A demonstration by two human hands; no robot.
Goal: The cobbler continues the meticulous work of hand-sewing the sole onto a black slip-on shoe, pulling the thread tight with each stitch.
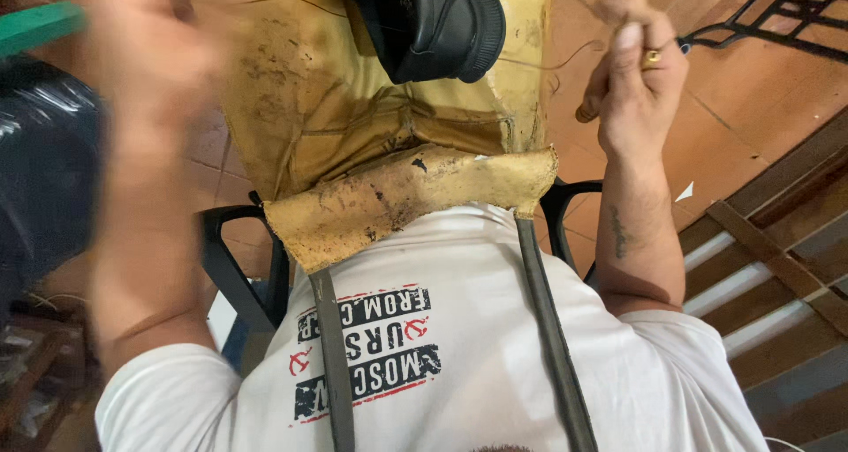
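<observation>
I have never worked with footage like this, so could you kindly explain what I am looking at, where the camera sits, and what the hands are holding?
The single picture comes from a camera worn on the person's head, looking down along their own body, so the white printed T-shirt fills the bottom. Over it hangs a worn, stained tan leather apron with two dark straps. A black shoe rests sole-up on the apron. The right hand, wearing a ring, is raised and pinches a thin thread that runs toward the shoe. The left hand is raised too, but it is blurred, so I cannot tell what it holds. Behind are a black plastic chair and a reddish tiled floor.
</observation>
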